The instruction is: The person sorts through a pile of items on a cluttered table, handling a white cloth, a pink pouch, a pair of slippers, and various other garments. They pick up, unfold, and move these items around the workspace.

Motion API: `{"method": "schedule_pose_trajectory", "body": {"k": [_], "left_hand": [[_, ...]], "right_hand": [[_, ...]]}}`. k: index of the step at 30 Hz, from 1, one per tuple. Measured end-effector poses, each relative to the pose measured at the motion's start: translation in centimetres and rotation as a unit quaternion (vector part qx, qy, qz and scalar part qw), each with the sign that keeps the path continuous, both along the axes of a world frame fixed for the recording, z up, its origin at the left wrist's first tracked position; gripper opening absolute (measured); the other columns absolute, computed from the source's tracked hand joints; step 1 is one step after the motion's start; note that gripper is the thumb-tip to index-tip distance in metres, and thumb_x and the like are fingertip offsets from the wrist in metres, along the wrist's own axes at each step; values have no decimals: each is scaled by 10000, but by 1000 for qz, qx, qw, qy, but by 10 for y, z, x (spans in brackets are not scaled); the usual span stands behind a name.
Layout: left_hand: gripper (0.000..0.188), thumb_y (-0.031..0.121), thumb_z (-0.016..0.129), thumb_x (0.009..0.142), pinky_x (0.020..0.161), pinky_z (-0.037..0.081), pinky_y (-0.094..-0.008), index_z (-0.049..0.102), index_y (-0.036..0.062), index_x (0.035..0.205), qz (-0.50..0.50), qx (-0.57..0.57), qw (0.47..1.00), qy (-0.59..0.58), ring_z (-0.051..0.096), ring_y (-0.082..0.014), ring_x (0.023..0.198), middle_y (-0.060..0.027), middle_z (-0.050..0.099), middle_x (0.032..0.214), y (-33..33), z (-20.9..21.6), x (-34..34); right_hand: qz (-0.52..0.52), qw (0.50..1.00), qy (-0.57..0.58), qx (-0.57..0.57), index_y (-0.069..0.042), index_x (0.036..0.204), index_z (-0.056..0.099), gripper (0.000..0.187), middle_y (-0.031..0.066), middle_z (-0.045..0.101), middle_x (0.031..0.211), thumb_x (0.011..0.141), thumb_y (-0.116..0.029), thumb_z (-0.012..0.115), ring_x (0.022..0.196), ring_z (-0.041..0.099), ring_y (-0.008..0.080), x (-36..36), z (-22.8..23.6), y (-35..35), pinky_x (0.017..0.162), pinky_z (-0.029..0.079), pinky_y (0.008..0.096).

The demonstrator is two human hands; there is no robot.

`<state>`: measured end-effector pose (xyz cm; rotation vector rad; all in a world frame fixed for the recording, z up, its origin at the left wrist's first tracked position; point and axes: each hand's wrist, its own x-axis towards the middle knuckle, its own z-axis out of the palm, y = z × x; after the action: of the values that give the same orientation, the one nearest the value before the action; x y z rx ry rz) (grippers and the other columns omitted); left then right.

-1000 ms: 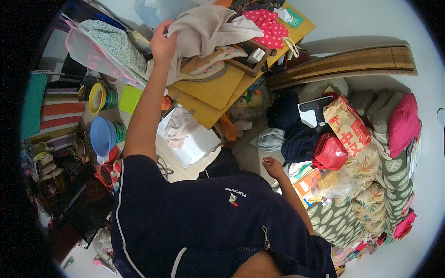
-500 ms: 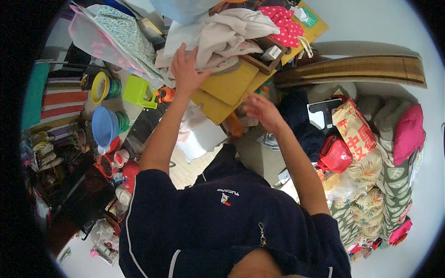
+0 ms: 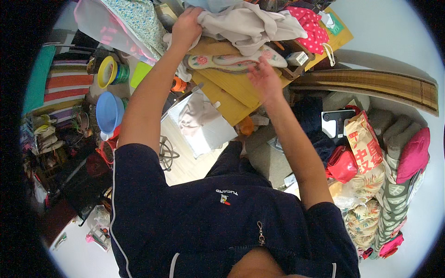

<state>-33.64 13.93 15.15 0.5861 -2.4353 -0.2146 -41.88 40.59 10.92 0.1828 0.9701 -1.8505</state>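
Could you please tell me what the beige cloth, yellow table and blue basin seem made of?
Beige cloth: likely soft, matte fabric, judging by its loose folds.
Yellow table: possibly wood or laminate, flat and evenly coloured.
Blue basin: probably smooth plastic, from its even colour.

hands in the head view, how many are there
2: the left hand at the left edge of the beige cloth; the right hand, fingers spread, overlapping the rose-patterned item in the picture. No others are visible.
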Motion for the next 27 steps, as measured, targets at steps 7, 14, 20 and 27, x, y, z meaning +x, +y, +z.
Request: {"method": "schedule_pose_trajectory", "body": {"k": [7, 14, 20, 27], "left_hand": [[563, 118, 667, 612, 934, 320, -447, 485, 150, 1143, 24, -10, 999, -43, 372, -359, 1121, -145, 373, 1263, 46, 6, 24], [543, 112, 695, 610, 925, 293, -440, 476, 68, 1105, 87, 65, 994, 30, 384, -351, 1090, -173, 430, 1153, 129, -9, 96], [220, 129, 636, 712, 653, 451, -295, 562, 30, 895, 60, 500, 861, -64, 571, -188, 728, -81, 597, 808, 172, -53, 103], [311, 230, 648, 726, 661, 444, -317, 575, 1, 923, 67, 304, 950, -1, 571, -193, 738, -133, 609, 841, 58, -26, 67]], "right_hand": [[49, 995, 60, 59, -80, 1307, 329, 483, 26, 416, 1236, 842, -145, 443, 982, 484, 140, 53, -5, 2, 800, 372, 293], [101, 979, 155, 80, -45, 1243, 426, 408, 25, 479, 1189, 853, -162, 443, 952, 477, 126, 50, -16, -11, 816, 363, 270], [87, 972, 216, 42, -16, 1160, 510, 330, 7, 543, 964, 867, -160, 454, 845, 470, 92, 54, -39, 2, 745, 380, 217], [118, 936, 328, 56, -4, 1133, 528, 323, 36, 573, 1006, 877, -188, 460, 945, 513, 135, 52, -40, 29, 838, 389, 237]]}}
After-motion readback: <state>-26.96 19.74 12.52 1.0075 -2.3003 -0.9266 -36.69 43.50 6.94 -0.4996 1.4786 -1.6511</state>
